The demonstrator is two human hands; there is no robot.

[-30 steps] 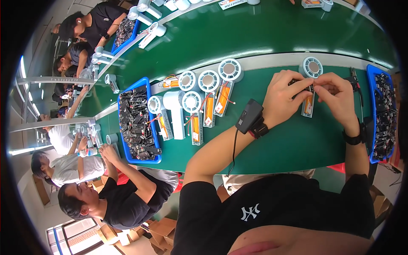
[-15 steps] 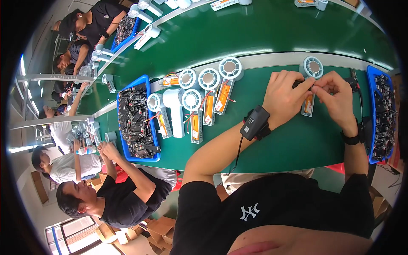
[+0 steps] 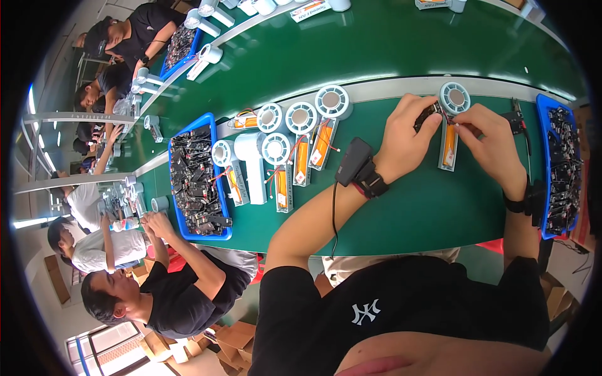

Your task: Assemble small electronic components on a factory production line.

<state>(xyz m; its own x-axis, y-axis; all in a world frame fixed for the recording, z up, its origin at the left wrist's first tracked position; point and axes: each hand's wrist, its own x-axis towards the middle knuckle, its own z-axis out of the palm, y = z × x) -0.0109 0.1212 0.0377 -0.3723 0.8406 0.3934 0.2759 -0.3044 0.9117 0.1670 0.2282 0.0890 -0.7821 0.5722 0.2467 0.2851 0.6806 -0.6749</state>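
Observation:
My left hand (image 3: pixel 409 128) pinches a small dark circuit board (image 3: pixel 427 117) between thumb and fingers. Close beside it my right hand (image 3: pixel 488 133) has its thumb and forefinger pressed together at the thin wires (image 3: pixel 449 119) of a fan unit; what lies between the fingertips is too small to be sure of. This light blue handheld fan (image 3: pixel 455 98) lies behind and between the hands, its round grille facing up. Its open handle points toward me, with an orange battery (image 3: pixel 449 145) inside.
Left of my hands lie several similar fans (image 3: pixel 301 118) with exposed batteries and wires. Blue trays of dark circuit boards stand left (image 3: pixel 228 213) and right (image 3: pixel 544 188). A black tool (image 3: pixel 517 123) lies near the right tray. A co-worker (image 3: pixel 169 282) sits at my left; others work farther along.
My hands have drawn apart. The left one has shifted left and turned, so the circuit board shows more. The fan's handle and battery are less covered. The whole view has shifted slightly.

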